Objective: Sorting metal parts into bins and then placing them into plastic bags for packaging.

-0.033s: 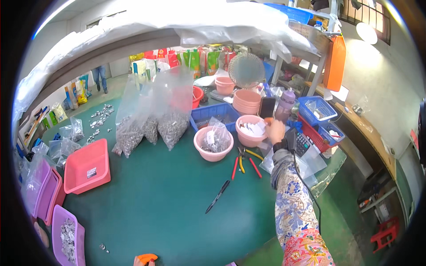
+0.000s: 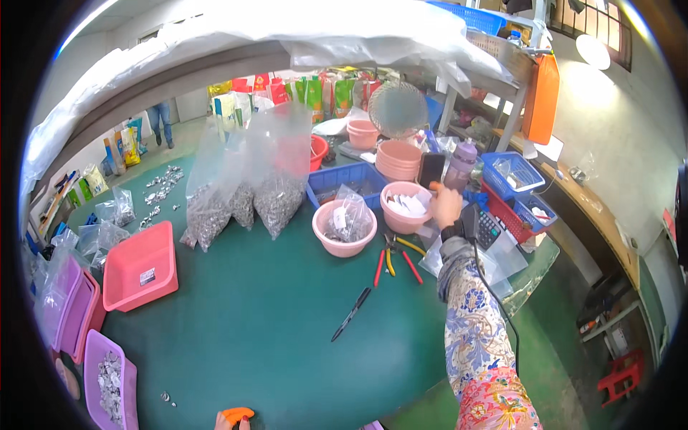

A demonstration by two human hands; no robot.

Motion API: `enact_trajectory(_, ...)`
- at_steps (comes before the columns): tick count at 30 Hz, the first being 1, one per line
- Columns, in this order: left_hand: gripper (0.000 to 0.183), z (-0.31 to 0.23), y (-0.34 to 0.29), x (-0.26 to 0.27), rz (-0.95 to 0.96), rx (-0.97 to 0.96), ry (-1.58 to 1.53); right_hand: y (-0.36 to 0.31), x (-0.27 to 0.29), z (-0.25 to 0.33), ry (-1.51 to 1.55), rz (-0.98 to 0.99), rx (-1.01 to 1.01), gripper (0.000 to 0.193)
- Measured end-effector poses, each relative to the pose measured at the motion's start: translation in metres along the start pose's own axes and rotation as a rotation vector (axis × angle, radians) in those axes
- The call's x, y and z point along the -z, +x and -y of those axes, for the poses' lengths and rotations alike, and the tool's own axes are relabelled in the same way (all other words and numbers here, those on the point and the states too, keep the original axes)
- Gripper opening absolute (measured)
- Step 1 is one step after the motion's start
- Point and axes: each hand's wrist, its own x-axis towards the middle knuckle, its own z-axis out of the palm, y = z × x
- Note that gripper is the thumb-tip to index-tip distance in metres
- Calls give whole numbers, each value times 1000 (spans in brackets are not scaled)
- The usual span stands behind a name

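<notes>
My right hand (image 2: 446, 206) reaches across the table to the right rim of a pink bowl (image 2: 405, 223) holding white paper slips (image 2: 408, 204). One orange-tipped finger points away from the rest; no object shows in the hand. At the lower edge, only the fingertips of my left hand (image 2: 233, 421) appear, with a curved orange piece (image 2: 239, 413) over them. Whether they grip anything is hidden. Beside the slips stands another pink bowl (image 2: 335, 247) containing a clear bag of small metal parts (image 2: 349, 221). Red- and yellow-handled pliers (image 2: 390, 254) and a black pen (image 2: 351, 314) lie nearer me.
Large clear bags of grey parts (image 2: 276, 204) stand behind. At left are a red tray (image 2: 143, 276) and a purple bin (image 2: 129, 387) of metal pieces. A phone (image 2: 431, 169), purple bottle (image 2: 460, 165), calculator (image 2: 489, 231) and blue baskets (image 2: 512, 178) crowd the right.
My right hand has shifted slightly at the bowl's rim, its orange-tipped finger now lifted higher. The left fingertips have barely moved.
</notes>
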Motion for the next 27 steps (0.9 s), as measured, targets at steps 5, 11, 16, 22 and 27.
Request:
enact_trajectory(5,14,-6,0,1,25,43,-10,13,31,8,-33,-305,45,23)
enact_trajectory(11,16,-7,0,-2,-13,204,-150,-47,110,91,1291,514,-210,19)
enact_trajectory(16,31,-30,19,-32,213,-22,-99,-188,159,168,1237,1221,29,24)
enact_trajectory(22,50,-45,36,-79,412,-343,152,-222,158,183,848,646,640,33)
enact_trajectory(27,58,-32,22,-73,556,-408,416,-204,139,149,496,572,853,44)
